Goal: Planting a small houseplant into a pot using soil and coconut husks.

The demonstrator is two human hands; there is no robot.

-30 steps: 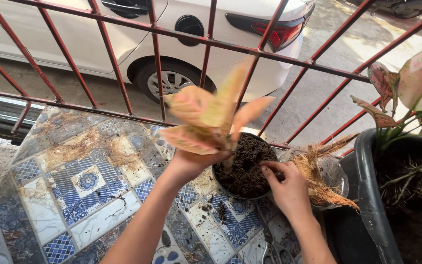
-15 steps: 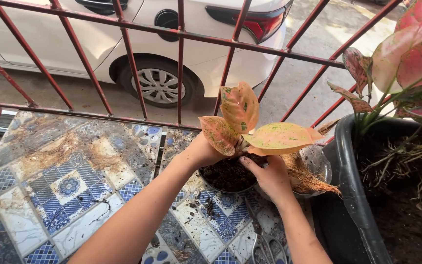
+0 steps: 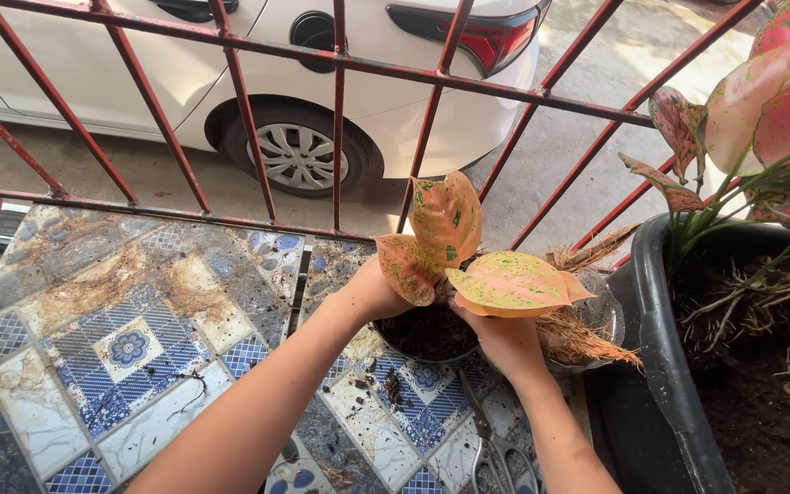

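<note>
Pink leaves hide most of the right hand (image 3: 505, 340) and its grip, so it cannot be told, while the left hand (image 3: 372, 291) cups the plant (image 3: 454, 247) in the pot (image 3: 427, 337) mid-frame, near the railing (image 3: 340, 64).

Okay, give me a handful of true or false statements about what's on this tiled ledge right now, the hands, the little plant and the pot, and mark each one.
1. Both hands are at the small round black pot of dark soil. True: the left hand and right hand flank it.
2. The small pink and green leafed plant lies flat on the blue patterned tiled ledge. False: it stands upright over the pot.
3. Metal scissors lie on the tiles near the right forearm. True.
4. The large black plastic tub is empty. False: it holds soil and pink-leafed plants.
5. A white car stands beyond the red metal railing. True.
</note>
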